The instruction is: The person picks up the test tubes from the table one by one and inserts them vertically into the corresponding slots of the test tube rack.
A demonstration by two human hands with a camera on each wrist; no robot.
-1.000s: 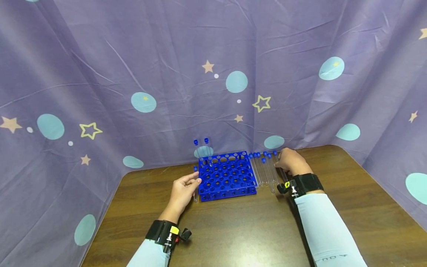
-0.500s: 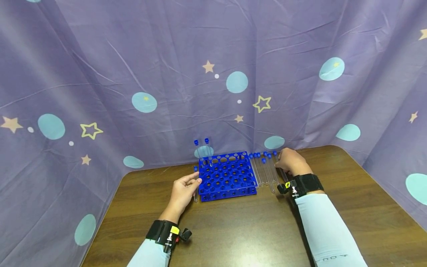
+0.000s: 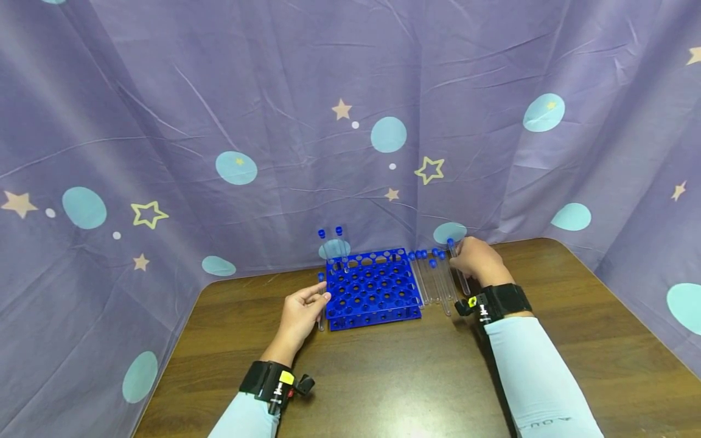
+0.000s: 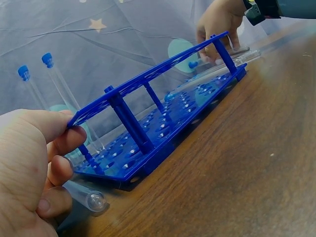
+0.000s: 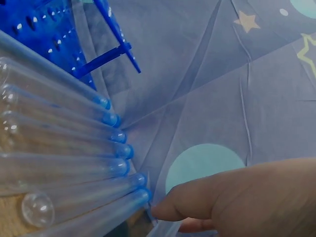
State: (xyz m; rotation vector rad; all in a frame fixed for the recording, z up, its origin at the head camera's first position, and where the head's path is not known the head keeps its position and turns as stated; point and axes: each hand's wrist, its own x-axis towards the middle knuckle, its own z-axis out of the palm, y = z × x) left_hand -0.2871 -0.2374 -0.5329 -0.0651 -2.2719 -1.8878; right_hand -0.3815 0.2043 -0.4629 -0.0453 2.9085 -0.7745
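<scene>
A blue test tube rack point(image 3: 373, 287) stands near the back of the table. My left hand point(image 3: 299, 311) grips the left edge of its top plate, thumb above and fingers below in the left wrist view. Beside that hand lies a capped test tube point(image 4: 88, 196), close along the rack's left side. My right hand point(image 3: 479, 263) pinches a clear test tube point(image 3: 464, 286), its blue cap tipped up at the back; fingertips are partly hidden. Two test tubes point(image 3: 343, 250) with blue caps stand upright in the rack's back left corner.
Several capped test tubes point(image 5: 64, 170) lie side by side between the rack and my right hand, caps toward the curtain. The purple patterned curtain point(image 3: 296, 134) hangs right behind the table's back edge. Brown wooden table point(image 3: 394, 371) stretches in front of the rack.
My right hand has risen slightly, lifting the capped end of the test tube off its earlier low position. The left hand and rack have stayed in place.
</scene>
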